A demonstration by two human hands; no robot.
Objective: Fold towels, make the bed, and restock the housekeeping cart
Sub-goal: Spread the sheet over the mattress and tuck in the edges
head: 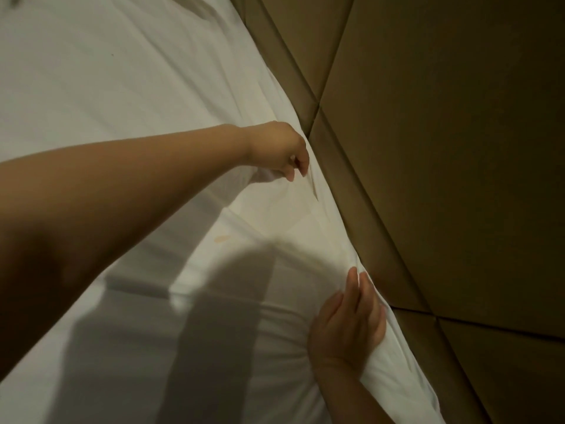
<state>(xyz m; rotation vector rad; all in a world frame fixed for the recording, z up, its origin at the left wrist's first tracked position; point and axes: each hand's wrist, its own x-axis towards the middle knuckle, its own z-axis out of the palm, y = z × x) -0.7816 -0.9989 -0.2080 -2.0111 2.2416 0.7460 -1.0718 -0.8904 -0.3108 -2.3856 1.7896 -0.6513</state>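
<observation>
curled fingers of both the left hand (pixel 276 148) and right hand (pixel 345 327) clamp the white sheet (pixel 122 87).

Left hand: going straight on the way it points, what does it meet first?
Likely the padded headboard, just past the sheet edge the left hand pinches; depth is unclear.
</observation>
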